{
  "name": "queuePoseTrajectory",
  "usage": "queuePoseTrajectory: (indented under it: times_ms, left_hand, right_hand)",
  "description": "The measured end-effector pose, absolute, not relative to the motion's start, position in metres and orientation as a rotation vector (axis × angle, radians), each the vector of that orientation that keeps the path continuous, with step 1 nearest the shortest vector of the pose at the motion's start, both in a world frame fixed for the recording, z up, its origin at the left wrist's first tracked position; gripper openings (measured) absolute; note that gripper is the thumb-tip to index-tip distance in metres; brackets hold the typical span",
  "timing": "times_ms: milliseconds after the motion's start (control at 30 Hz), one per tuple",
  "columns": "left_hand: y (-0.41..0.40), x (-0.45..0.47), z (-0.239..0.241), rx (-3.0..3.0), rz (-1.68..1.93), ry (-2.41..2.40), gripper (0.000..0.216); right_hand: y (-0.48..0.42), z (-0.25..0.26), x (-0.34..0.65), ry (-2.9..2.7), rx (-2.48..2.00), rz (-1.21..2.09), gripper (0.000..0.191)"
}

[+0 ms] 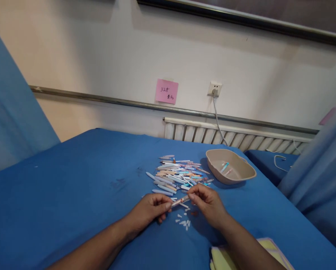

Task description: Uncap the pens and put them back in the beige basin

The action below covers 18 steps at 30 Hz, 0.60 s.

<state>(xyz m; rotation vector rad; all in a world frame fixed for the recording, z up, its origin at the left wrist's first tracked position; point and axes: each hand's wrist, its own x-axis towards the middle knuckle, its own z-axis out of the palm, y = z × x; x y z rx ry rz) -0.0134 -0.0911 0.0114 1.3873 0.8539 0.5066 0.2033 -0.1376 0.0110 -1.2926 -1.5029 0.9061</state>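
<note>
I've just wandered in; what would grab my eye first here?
Probably the jumbled pile of pen-like sticks on the blue cloth, with the left hand and right hand just in front, holding one slender pen between them. A beige basin with a few pieces inside sits right of the pile, and a pink note stands out on the pale wall behind.
</note>
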Motion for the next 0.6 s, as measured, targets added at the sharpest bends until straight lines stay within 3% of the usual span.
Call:
queuePoseTrajectory:
  times_ms: [400, 600]
  left_hand:
    - [-0.0918, -0.0162, 0.0147, 1.381, 0.468, 0.815, 0.037]
    - [-0.0903, -0.017, 0.0123, 1.386, 0.406, 0.842, 0.039]
  right_hand:
    - [-0.1431, 0.0201, 0.2022, -1.702, -1.248, 0.712, 0.017]
    - [-0.1445, 0.0186, 0.2007, -1.645, -1.285, 0.833, 0.019]
